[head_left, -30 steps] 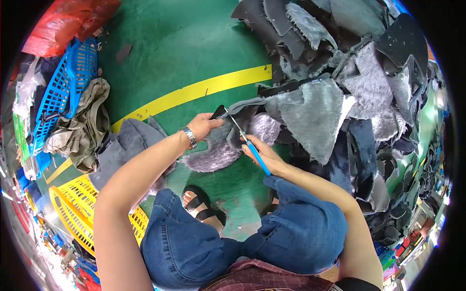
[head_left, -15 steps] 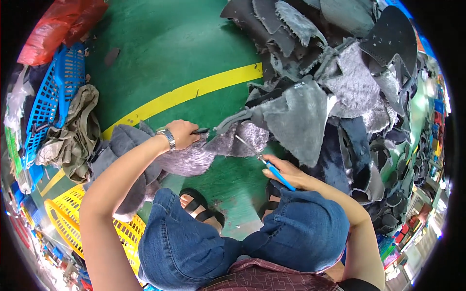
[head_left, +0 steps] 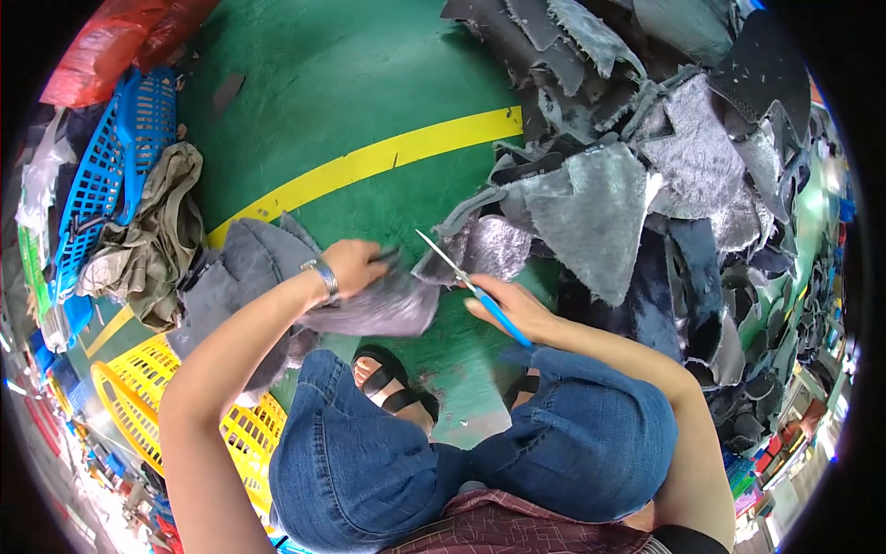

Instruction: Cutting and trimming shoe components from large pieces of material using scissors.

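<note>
My left hand (head_left: 353, 268), with a metal-band watch at its wrist, is closed on a grey furry fabric piece (head_left: 388, 303) that hangs below the fingers, blurred by motion. A small dark thing shows at its fingertips, too blurred to make out. My right hand (head_left: 513, 307) grips blue-handled scissors (head_left: 498, 317), their slim metal blades pointing up and left. Just beyond the blades, a shiny grey furry piece (head_left: 498, 247) lies at the edge of the scrap pile. More grey fabric pieces (head_left: 242, 268) are stacked beside my left forearm.
A large heap of grey and black fabric scraps (head_left: 591, 208) spreads along the right. At left are a blue plastic basket (head_left: 92, 198), a crumpled khaki cloth (head_left: 152, 240), a yellow basket (head_left: 138, 374) and a red bag (head_left: 106, 55). A yellow line (head_left: 369, 162) crosses the green floor.
My left hand has moved slightly right and down, swinging the furry piece. That piece now looks apart from the one by the pile. The scissors have shifted up and left. The view has moved slightly.
</note>
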Demonstrator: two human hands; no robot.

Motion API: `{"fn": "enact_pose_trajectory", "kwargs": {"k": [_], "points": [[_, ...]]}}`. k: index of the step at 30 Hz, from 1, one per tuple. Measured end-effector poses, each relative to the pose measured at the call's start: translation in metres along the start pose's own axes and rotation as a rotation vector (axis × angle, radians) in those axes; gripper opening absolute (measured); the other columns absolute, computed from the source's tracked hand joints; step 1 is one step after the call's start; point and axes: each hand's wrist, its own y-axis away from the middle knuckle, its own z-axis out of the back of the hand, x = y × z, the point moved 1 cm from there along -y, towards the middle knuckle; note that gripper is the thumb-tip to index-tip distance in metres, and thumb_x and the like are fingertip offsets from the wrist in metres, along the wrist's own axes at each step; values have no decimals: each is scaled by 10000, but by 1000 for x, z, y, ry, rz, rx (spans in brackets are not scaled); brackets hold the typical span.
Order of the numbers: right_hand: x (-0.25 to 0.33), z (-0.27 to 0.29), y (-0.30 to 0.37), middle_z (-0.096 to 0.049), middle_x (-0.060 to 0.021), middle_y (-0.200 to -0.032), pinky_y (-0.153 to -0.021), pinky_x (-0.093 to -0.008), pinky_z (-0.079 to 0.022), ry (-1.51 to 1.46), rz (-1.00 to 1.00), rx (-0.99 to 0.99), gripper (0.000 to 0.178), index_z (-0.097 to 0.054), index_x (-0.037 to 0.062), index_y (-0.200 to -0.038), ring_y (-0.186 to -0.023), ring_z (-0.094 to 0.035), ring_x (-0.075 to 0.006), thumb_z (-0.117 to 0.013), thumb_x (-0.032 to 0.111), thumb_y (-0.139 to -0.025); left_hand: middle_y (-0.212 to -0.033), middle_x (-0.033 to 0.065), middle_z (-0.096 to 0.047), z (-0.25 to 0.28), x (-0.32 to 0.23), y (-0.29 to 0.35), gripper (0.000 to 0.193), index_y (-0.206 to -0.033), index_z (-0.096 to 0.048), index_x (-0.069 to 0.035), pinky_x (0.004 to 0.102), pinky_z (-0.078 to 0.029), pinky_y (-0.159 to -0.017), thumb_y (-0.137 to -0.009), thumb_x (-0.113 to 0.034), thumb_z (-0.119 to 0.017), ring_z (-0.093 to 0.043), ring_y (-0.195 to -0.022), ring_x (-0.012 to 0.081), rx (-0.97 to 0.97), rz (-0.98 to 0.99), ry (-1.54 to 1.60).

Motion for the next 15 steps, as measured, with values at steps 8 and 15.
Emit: {"fn": "enact_pose_trajectory", "kwargs": {"k": [8,15], "points": [[-19,27,54,-474,-80,-763,-688,-285,-389,-176,12,-347,516,-337,64,-1222,-720,-471,-167,-428,412,-852,-1192,176,-385,-42,-87,22,162,-689,-584,-62,413,-345,-892,-550,-133,-626,-365,-1102,345,-292,-846,-693],[-30,50,40,-446,-1,-689,-551,-204,-378,-472,-102,-183,458,-394,66,-1199,-612,-442,-78,-393,391,-877,-987,107,-519,-28,-83,-67,104,-730,-549,-25,369,-472,-674,-633,-19,-510,-544,-836,277,-320,-707,-884]]}}
